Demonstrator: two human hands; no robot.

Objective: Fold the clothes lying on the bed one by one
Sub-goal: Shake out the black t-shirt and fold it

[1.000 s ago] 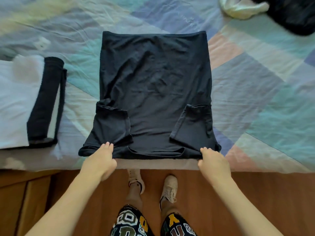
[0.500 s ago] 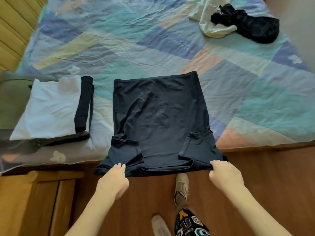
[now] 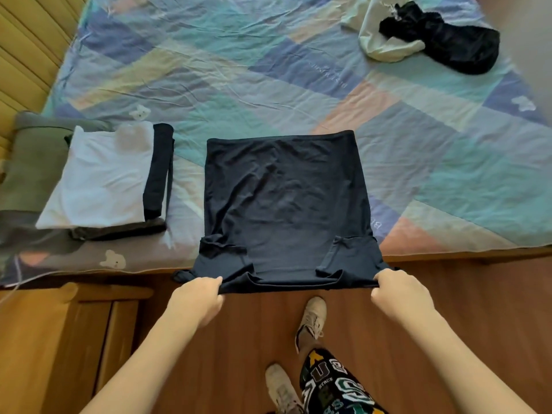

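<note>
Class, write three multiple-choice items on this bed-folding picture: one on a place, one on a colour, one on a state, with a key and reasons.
1. Where does the stack of folded clothes topped by a white garment lie?
A. to the left of the dark navy T-shirt
B. at the far right corner
C. on the floor

2. What colour is the crumpled garment at the far right of the patchwork bedsheet?
A. red
B. black
C. yellow

3. What are the hands doing?
A. both rest flat on the sheet
B. only one touches the shirt
C. the left hand and right hand each grip the shirt's near edge

Key: 1 A, the stack sits by the left bed edge; 2 B, it lies black against a cream cloth; 3 C, fingers curl round the cloth at both corners.
</note>
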